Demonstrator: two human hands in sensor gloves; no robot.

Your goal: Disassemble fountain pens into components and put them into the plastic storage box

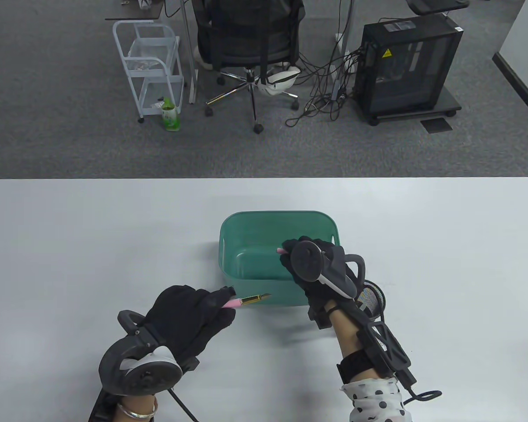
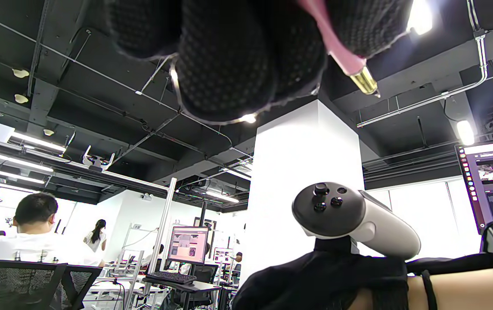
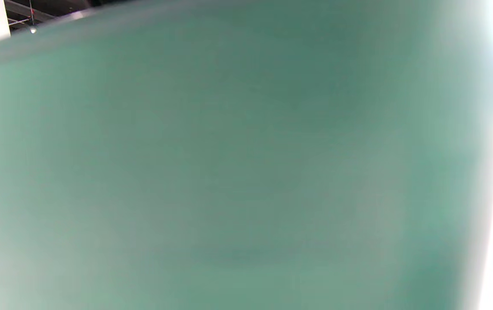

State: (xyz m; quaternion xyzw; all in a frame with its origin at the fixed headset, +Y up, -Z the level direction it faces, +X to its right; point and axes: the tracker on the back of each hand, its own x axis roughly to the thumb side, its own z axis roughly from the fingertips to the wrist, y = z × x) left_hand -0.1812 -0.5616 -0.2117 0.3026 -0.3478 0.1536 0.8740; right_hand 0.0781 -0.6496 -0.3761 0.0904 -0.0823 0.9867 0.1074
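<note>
Pen section [image 1: 246, 301] juts nib-first from the left hand [image 1: 189, 318] grip, right hand [image 1: 312, 263] pinching a pink piece [image 1: 280, 250] over the box [image 1: 246, 228].

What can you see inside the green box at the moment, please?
The box shows a bare green floor on its left side. The right hand hangs over its right part, holding a pink piece; whatever lies beneath that hand is covered.

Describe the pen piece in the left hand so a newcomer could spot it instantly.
On the white table, find the green storage box. Just in front of its near left corner, the left hand grips a pink pen section. Its gold nib, pointing at the box, sets it apart.
</note>
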